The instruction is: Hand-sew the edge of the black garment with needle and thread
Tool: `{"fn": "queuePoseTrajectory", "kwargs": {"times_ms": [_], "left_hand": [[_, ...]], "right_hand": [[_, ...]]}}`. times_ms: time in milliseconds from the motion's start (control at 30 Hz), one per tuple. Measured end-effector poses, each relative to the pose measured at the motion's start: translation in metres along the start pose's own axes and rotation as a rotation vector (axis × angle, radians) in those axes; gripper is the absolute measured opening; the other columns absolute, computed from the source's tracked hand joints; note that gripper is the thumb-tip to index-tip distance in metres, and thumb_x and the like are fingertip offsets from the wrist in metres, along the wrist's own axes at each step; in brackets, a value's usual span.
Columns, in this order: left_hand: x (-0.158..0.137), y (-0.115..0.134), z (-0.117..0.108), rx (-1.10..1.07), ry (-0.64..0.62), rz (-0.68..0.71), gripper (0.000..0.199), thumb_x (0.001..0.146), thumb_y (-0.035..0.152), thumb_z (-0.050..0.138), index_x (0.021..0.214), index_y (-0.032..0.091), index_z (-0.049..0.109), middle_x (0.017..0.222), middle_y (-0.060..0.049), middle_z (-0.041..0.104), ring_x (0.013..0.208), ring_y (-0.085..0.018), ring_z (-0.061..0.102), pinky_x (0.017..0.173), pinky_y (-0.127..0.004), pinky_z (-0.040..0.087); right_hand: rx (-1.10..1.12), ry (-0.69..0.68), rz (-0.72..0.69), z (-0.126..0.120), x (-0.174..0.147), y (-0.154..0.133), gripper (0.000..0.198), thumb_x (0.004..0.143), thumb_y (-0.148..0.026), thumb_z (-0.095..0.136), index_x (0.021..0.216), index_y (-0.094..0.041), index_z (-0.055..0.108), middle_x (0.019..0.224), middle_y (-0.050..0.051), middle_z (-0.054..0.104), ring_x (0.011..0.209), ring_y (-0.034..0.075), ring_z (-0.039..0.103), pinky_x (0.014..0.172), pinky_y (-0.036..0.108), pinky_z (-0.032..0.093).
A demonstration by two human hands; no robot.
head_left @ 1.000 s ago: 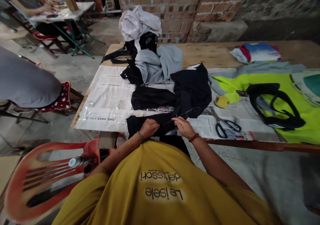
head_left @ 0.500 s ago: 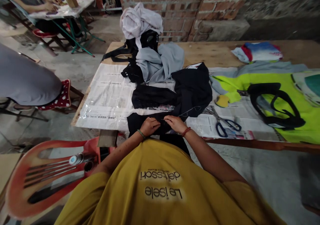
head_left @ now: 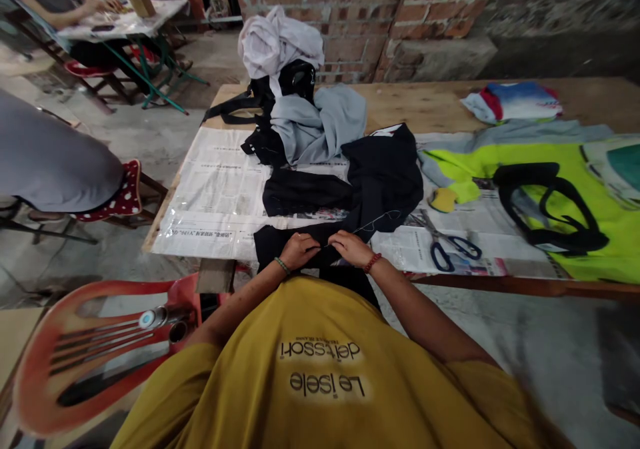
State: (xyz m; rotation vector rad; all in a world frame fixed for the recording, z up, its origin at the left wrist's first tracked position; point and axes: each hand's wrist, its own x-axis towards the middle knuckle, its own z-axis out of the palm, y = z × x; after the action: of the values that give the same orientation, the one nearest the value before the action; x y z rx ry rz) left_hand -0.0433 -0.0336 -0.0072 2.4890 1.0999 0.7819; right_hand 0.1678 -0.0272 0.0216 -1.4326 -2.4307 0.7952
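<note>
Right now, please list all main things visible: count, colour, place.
Wooden table: 1, brown, centre
Newspapers: several, whitish, on wooden table
Dark cloth: apparently 1, black, front centre
Thread: 1, pale, on dark cloth
Scissors: 1, blue-handled, right of dark cloth
Grey cloth: 1, grey, behind dark cloth
White cloth: 1, white, rear
Neon garment: 1, lime, right
Chair: 1, red, lower left
Co-workers: at least 2, grey clothing, left
Left hand: 1, bare, centre
Right hand: 1, bare, centre

- A mustard-yellow shirt point(head_left: 325, 365) with loose sleeves point(head_left: 167, 386) is worn.
- Dark lettering point(head_left: 327, 387) is printed across its front.
- A green beaded bracelet point(head_left: 283, 266) is worn above the left hand point(head_left: 299, 250), a reddish bracelet point(head_left: 372, 262) above the right hand point(head_left: 350, 247).
</note>
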Motion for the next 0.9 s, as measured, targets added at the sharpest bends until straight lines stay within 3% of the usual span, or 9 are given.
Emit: {"fn": "queuePoseTrajectory", "kwargs": {"times_ms": [500, 900], "left_hand": [[0.002, 0.001, -0.003, -0.042, -0.044, -0.046, 0.017, 0.086, 0.026, 0.055, 0.089, 0.020, 0.070, 0.081, -0.003, 0.070, 0.076, -0.013, 0.062, 0.070, -0.028, 0.041], [0.005, -0.001, -0.002, -0.068, -0.061, -0.065, 0.022, 0.088, 0.026, 0.050, 0.084, 0.017, 0.070, 0.076, -0.003, 0.067, 0.072, -0.013, 0.061, 0.067, -0.025, 0.042]], "right_hand": [[0.045, -0.073, -0.031, -0.009, 0.004, -0.003, 0.024, 0.086, -0.014, 0.045, 0.094, -0.021, 0.067, 0.086, 0.004, 0.054, 0.080, 0.012, 0.053, 0.079, 0.023, 0.041], [0.115, -0.145, -0.054, -0.015, 0.013, 0.002, 0.022, 0.085, -0.014, 0.043, 0.090, -0.018, 0.065, 0.092, 0.005, 0.060, 0.091, 0.014, 0.056, 0.088, 0.028, 0.042]]}}
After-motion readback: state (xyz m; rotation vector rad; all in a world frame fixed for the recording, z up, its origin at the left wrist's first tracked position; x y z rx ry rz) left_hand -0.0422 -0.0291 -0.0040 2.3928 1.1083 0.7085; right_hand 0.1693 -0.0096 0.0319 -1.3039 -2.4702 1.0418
